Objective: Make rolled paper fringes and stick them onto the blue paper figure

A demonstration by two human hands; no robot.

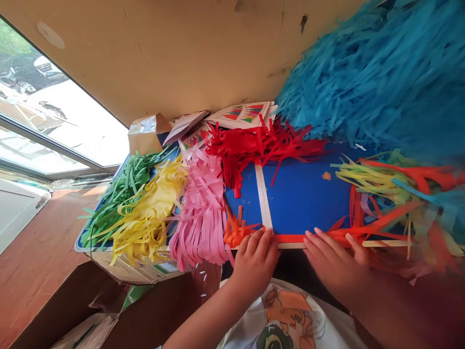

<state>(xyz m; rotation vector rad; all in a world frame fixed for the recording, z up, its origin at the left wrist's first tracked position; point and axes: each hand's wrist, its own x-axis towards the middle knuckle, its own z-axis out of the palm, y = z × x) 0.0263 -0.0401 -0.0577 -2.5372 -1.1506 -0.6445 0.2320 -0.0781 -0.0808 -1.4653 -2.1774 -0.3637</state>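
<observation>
While the left hand point(254, 261) rests with fingers spread on the near craft stick point(290, 245), just beside crumpled orange paper strips point(236, 232); the right hand point(336, 264), also spread, presses the red paper strip point(290, 238) along that stick; neither pinches; the stick lies on the blue board point(305, 198).

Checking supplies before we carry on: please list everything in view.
blue paper strips: many, blue, large heap upper right
red paper strips: many, red, far edge of board
pink paper strips: many, pink, left of board's bare part
yellow paper strips: many, yellow, between green and pink
green paper strips: many, green, far left
orange paper strips: small bunch, orange, beside left hand
craft sticks: at least two, pale wood, on board
blue board: one, blue, under strips
printed cards: a few, multicoloured, beyond red strips
cardboard box: one, brown, far corner
left hand: one, on nearer stick
right hand: one, on nearer stick
</observation>
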